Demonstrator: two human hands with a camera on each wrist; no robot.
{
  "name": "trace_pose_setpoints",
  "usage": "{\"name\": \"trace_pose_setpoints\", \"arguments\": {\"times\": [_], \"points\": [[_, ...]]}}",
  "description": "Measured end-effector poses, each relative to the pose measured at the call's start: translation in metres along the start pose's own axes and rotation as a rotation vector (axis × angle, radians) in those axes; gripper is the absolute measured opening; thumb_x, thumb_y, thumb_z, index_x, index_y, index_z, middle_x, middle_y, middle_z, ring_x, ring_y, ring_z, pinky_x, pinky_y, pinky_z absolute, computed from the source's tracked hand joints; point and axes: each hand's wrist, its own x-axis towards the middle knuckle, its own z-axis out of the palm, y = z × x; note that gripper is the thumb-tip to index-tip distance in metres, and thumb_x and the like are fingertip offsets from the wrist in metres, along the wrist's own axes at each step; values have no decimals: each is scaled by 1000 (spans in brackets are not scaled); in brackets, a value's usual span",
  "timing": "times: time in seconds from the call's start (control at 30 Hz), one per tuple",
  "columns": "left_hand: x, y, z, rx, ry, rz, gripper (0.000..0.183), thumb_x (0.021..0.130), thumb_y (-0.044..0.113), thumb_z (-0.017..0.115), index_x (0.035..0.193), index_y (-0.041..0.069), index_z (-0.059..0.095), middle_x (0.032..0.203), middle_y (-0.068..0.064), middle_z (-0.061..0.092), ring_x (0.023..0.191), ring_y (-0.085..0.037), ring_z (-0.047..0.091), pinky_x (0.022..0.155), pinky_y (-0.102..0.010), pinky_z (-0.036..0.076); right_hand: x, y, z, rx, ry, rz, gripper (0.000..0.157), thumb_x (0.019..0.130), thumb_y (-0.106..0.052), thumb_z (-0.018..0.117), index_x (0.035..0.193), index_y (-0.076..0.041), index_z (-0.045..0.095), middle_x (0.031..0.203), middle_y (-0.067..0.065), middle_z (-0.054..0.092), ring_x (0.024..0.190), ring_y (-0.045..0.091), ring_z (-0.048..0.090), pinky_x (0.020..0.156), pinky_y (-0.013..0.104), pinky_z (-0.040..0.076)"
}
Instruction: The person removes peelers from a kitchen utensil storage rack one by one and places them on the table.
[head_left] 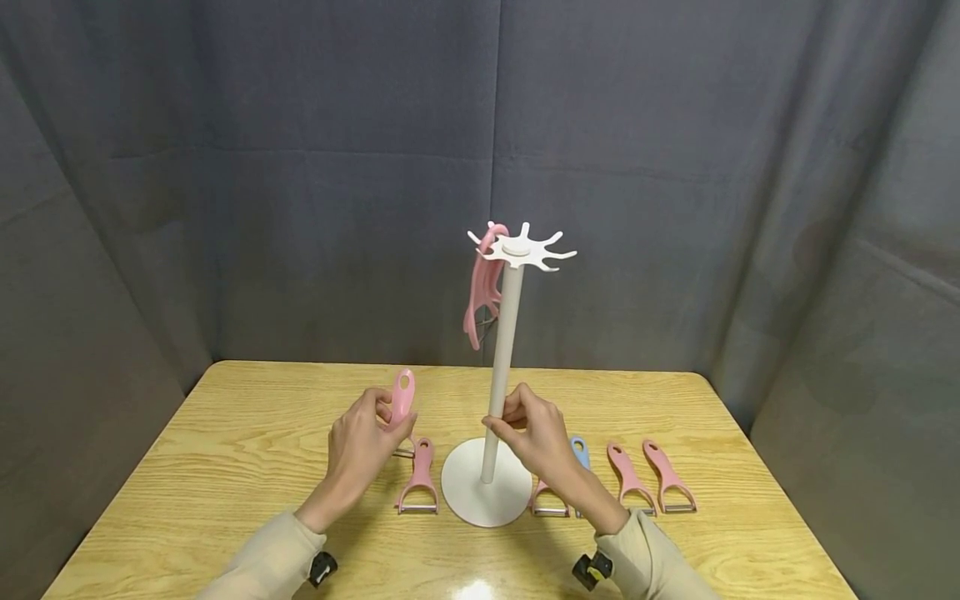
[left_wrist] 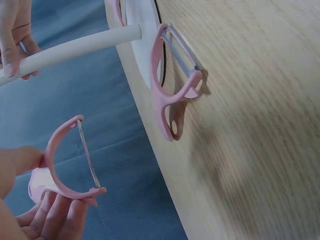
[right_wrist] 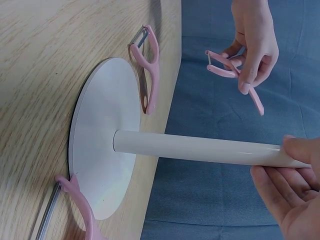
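My left hand point(head_left: 358, 446) pinches a pink Y-shaped peeler point(head_left: 402, 402) between thumb and fingers and holds it above the table. The handle's end with its oval hole points up; in the left wrist view the blade end stands free of the hand. My right hand point(head_left: 542, 437) grips the white pole point(head_left: 506, 333) of a stand low down, thumb on one side and fingers on the other. The stand's round base point(head_left: 480, 502) rests on the table and its pole leans slightly. From the pronged top point(head_left: 534, 252), pink peelers point(head_left: 480, 287) hang on the left side.
Left of the base lies another pink peeler point(head_left: 421, 473). On its right are a partly hidden pink peeler point(head_left: 551, 502), a blue peeler point(head_left: 581, 451) behind the right forearm, and two more pink peelers point(head_left: 628, 475) point(head_left: 664, 471). A grey curtain point(head_left: 337, 208) hangs behind the wooden table point(head_left: 247, 467).
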Motion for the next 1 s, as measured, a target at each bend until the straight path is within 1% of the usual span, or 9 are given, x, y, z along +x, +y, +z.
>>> {"name": "trace_pose_setpoints", "arguments": {"times": [0.27, 0.47, 0.67, 1.0], "points": [[-2, -6, 1, 9, -36, -15, 38, 79, 24, 84, 101, 0, 64, 78, -5, 63, 55, -11, 50, 48, -30, 41, -1, 0, 0, 7, -7, 11, 25, 82, -3, 81, 90, -7, 57, 81, 3, 69, 71, 14, 69, 64, 24, 58], [-3, -10, 1, 20, -69, -29, 38, 80, 25, 83, 101, 0, 64, 77, -5, 63, 55, -11, 49, 48, -29, 41, -1, 1, 0, 6, -5, 6, 24, 82, -3, 80, 90, -6, 58, 81, 3, 69, 70, 15, 69, 63, 23, 57], [-4, -13, 0, 43, -118, -60, 38, 81, 26, 82, 101, 0, 62, 76, -5, 63, 55, -13, 49, 48, -30, 41, -1, 1, 0, 3, -6, 8, 24, 82, -2, 80, 90, -7, 57, 82, 3, 69, 71, 14, 69, 64, 23, 57], [-5, -15, -1, 85, -215, -109, 38, 82, 29, 80, 98, 0, 61, 73, 0, 59, 56, -15, 50, 48, -31, 41, -1, 1, -1, -3, -10, 8, 24, 82, -4, 80, 90, -7, 58, 81, 2, 68, 71, 16, 69, 64, 24, 57]]}}
